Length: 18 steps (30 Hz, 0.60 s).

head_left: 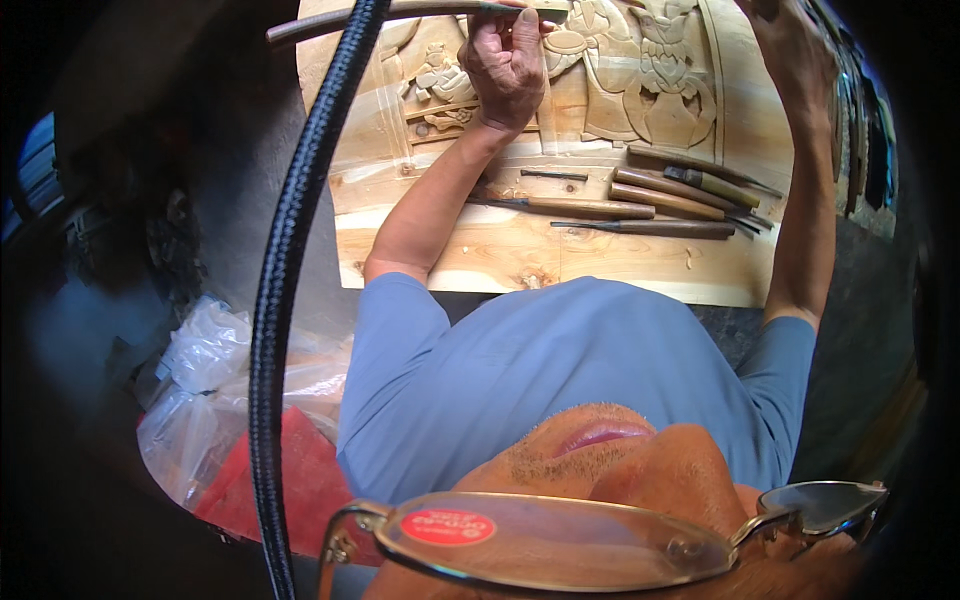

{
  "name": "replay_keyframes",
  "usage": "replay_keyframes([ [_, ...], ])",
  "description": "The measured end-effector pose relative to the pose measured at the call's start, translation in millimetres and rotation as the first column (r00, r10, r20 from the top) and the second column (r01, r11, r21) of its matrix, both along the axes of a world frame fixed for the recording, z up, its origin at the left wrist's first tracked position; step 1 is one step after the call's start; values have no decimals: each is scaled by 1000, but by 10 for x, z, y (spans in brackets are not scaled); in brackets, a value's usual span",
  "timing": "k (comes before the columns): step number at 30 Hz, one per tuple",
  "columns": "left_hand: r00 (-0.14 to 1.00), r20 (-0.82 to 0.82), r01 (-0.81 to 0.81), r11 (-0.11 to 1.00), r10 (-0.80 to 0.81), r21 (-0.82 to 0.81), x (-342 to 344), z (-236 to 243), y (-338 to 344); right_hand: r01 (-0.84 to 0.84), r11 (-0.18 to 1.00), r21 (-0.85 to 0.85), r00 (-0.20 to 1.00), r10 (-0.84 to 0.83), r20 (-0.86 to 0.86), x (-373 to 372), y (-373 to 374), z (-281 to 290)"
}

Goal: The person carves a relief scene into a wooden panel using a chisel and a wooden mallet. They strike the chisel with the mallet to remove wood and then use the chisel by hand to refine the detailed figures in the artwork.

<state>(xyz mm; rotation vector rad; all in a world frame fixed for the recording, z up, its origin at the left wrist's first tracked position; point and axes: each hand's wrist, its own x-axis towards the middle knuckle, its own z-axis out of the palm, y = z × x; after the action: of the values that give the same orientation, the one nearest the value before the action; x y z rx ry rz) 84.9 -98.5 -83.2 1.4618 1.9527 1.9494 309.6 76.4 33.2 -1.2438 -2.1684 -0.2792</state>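
Note:
My left hand is closed around a carving chisel, its fingers near the blade end and its long brown handle sticking out to the left. The blade end lies over the carved relief of a pale wooden panel. At the top right, my right hand reaches over the panel's right side. Its fingers are cut off by the picture's edge, so their grip is hidden. Between my arms, several wooden-handled chisels lie on the near, uncarved part of the panel, beside a short dark rod.
A black braided cable runs down the left side, crossing in front of the chisel handle. At lower left, a clear plastic bag sits by a red object. Wood chips lie near the panel's front edge. Dark objects line the far right.

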Motion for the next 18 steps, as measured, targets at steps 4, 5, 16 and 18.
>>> replay_keyframes([
  [4, 979, 204, 28, 998, -15, -60, 17, 148, -1, 128, 955, -268, 992, -127, 23, 200, 265, -528],
  [5, 959, 284, 31, 998, -17, -47, 30, 135, 16, 124, 963, -237, 992, -122, 26, 194, 288, -582],
  [16, 859, 509, 69, 998, -57, -4, 59, 148, 47, -129, 958, 257, 984, 92, 151, 99, 539, -1058],
  [18, 893, 448, 59, 998, -40, -28, 35, 132, 34, -102, 963, 248, 985, 63, 161, 81, 542, -1080],
])
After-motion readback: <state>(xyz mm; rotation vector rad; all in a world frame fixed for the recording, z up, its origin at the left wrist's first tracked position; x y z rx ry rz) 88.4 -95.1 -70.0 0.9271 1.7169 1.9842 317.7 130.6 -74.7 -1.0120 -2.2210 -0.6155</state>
